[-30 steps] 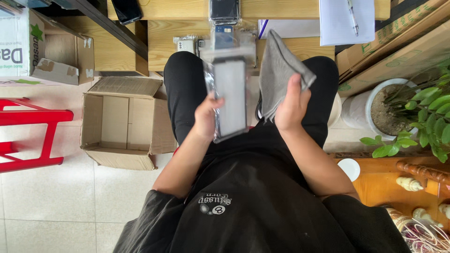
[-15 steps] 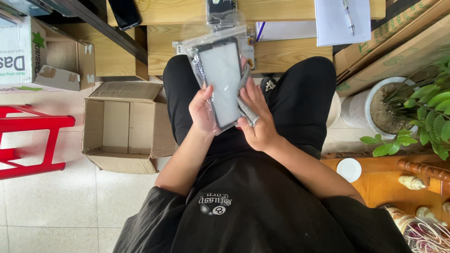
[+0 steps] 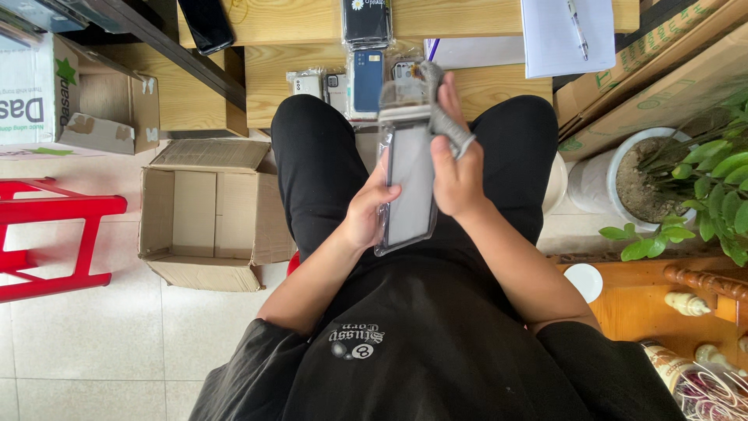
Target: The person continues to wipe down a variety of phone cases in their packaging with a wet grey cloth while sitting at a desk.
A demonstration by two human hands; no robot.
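Phone-sized flat item in a clear plastic sleeve [image 3: 411,183] sits upright over the lap, betw. both hands, dark frame w/ a pale grey face. Can't tell if it's a phone, a case or a screen part; glare on the plastic blurs it. Left hand [image 3: 368,212] clamps the sleeve's left edge, thumb lying across the front, fingers hidden behind. Right hand [image 3: 456,168] is closed on the right edge near the top, and also pinches a grey cloth [image 3: 446,117] bunched vs. the sleeve's top corner; most of the cloth is hidden by the fingers.

Wooden table [image 3: 273,47] ahead, cut off at the top edge. On it, just past the knees: a row of small bagged phone cases [image 3: 347,82], white, grey and one dark blue, partly hidden behind the sleeve. Another dark case [image 3: 366,19] further up, cropped. Black phone [image 3: 205,23] at left, top cut off. White paper w/ a pen [image 3: 567,31] at right.

Floor, left: open brown carton [image 3: 206,214], flaps out. White-and-green printed box [image 3: 35,90] far left, cropped. Red stool [image 3: 47,234] partly out of view. Right: flat brown cardboard w/ green print [image 3: 662,70] leaning; potted plant [image 3: 670,183] in a white pot.
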